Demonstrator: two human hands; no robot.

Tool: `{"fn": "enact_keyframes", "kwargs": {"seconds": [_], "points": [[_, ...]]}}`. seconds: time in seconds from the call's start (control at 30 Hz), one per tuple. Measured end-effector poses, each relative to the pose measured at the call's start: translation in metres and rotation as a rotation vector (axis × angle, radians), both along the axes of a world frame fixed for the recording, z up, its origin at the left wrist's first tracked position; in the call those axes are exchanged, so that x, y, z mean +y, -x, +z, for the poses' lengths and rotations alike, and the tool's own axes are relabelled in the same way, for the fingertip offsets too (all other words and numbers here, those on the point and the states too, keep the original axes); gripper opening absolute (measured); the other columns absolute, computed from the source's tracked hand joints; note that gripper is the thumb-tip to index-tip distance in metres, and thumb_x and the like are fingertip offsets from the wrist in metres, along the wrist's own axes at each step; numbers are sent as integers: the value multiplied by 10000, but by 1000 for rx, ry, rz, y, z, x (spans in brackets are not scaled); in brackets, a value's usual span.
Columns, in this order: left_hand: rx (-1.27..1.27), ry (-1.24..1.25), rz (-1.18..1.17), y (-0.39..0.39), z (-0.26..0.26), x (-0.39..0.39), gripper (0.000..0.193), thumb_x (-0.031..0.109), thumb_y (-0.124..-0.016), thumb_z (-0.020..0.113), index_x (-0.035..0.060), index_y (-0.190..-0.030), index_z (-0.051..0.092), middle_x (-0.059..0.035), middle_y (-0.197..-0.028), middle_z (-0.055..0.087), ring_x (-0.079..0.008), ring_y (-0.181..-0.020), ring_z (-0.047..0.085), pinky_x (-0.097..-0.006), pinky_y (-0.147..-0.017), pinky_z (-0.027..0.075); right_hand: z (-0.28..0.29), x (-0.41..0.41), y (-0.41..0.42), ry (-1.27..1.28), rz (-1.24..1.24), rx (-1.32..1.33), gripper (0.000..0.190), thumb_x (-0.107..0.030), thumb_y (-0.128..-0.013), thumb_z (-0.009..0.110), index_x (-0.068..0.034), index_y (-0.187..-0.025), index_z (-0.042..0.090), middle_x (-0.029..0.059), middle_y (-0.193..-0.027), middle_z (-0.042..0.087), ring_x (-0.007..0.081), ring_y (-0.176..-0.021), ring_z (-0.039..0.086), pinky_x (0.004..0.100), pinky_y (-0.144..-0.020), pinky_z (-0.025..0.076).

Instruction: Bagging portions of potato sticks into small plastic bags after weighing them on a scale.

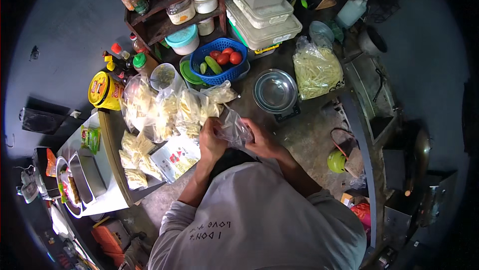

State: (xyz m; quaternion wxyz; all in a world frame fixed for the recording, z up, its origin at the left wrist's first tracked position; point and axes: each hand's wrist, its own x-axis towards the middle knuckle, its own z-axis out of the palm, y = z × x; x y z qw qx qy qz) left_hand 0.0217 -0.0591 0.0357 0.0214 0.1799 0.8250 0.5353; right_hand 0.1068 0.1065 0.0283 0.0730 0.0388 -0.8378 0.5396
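A clear plastic bag [234,129] is stretched between my two hands, close to my body at the counter's front edge. My left hand [213,139] grips its left side and my right hand [258,139] its right side. Left of my hands lie several clear bags of pale cut strips, perhaps potato [164,112], with smaller filled bags [136,157] in front of them. A printed plastic packet [177,159] lies beside my left forearm. Beyond my right hand, a round metal bowl [275,90] sits on a black base, possibly a scale. A large bag of pale strips [318,69] stands farther right.
A blue plastic basket [219,77] holds tomatoes and cucumbers at the back. Behind it are a wooden shelf [172,4] with bottles and jars, and stacked plastic containers [262,23]. A yellow tub [106,90] stands left. To the right is a sink [368,90]; a green gas cylinder [336,160] stands below.
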Motion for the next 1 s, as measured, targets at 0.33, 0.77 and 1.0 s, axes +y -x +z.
{"fn": "enact_keyframes", "kwargs": {"seconds": [0.33,0.77,1.0], "points": [[-92,102,-217,29,-19,-29,273,-118,-640,537,29,-870,536,-128,-774,575,-265,-708,609,-338,-604,462,27,3,0,188,-171,-261,576,-24,-797,678,-123,-1309,433,87,-1143,550,162,-944,577,305,-780,506],[-254,-142,-98,15,-42,-14,251,-148,-690,492,-7,-896,523,-41,-782,547,-109,-736,540,-241,-695,455,-99,158,-46,152,-740,-745,296,-191,-869,637,-43,-1102,531,120,-814,639,206,-633,636,336,-630,514],[-458,-250,37,7,-48,4,135,-81,-790,521,23,-876,522,-33,-778,568,-95,-652,539,-232,-620,456,-149,183,-50,-581,-640,-681,521,-181,-826,593,-176,-1326,447,219,-905,645,390,-875,634,499,-745,495]]}}
